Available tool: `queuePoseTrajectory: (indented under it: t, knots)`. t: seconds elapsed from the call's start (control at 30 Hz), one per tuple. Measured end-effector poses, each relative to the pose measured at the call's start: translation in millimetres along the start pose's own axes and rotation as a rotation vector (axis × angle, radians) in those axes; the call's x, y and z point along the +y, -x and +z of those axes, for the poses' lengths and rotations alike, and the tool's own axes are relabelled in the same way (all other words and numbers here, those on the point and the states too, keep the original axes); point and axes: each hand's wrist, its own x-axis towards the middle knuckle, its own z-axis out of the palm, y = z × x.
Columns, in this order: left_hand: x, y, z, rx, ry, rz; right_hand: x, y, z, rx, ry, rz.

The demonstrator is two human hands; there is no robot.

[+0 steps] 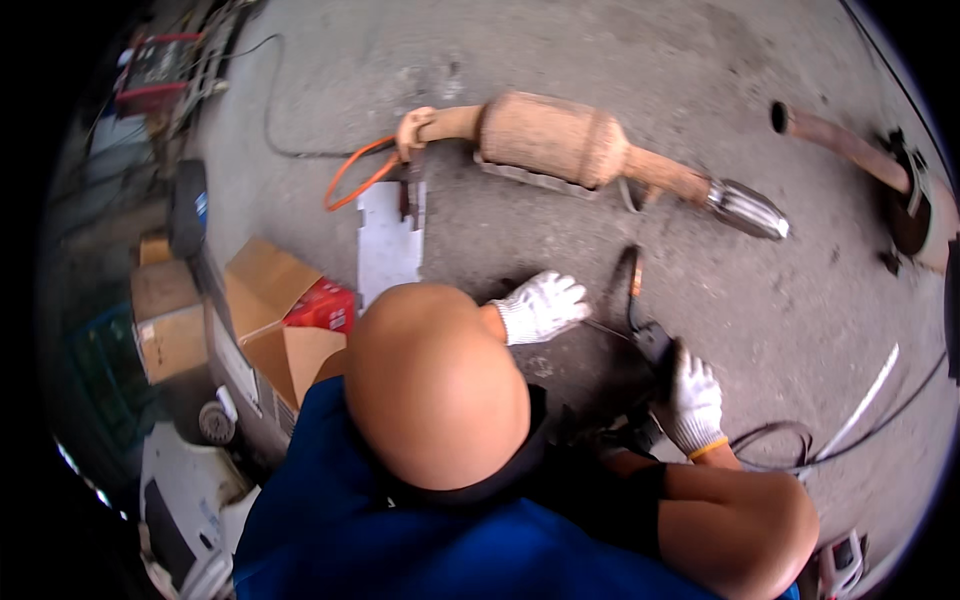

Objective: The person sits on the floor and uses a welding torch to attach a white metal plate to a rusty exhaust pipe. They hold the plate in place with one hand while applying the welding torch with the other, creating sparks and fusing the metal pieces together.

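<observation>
My left hand (543, 307), in a white knit glove, is palm down low over the floor with its fingers stretched out. A thin rod or wire (607, 329) runs from beside its fingertips toward a dark hand tool (655, 345); whether the hand touches it I cannot tell. My right hand (695, 400), gloved too, is closed around the rear of that tool, which has a curved neck and a copper-coloured section. Beyond both hands lies a rusty exhaust pipe (550, 138) with a bulging middle and a shiny ribbed end.
A pale metal sheet (388, 240) and an orange cable (350, 178) lie left of the exhaust. An opened cardboard box (262, 290) stands at left, with a red package (322, 307). Another rusty pipe (845, 147) lies far right. Dark cable (870, 450) runs at right.
</observation>
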Motion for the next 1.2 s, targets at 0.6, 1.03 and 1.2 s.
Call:
queuePoseTrajectory:
  t: [0.6,1.03,1.2]
  knots:
    - [3,195,-96,0.4,-0.322,-1.29,-20,-2,-119,0.113,-0.542,0.103]
    - [125,87,-156,0.039,-1.655,-1.253,-8,-20,-106,0.296,-0.413,0.38]
    - [123,87,-159,0.054,-1.626,-1.256,-3,-21,-105,0.332,-0.377,0.337]
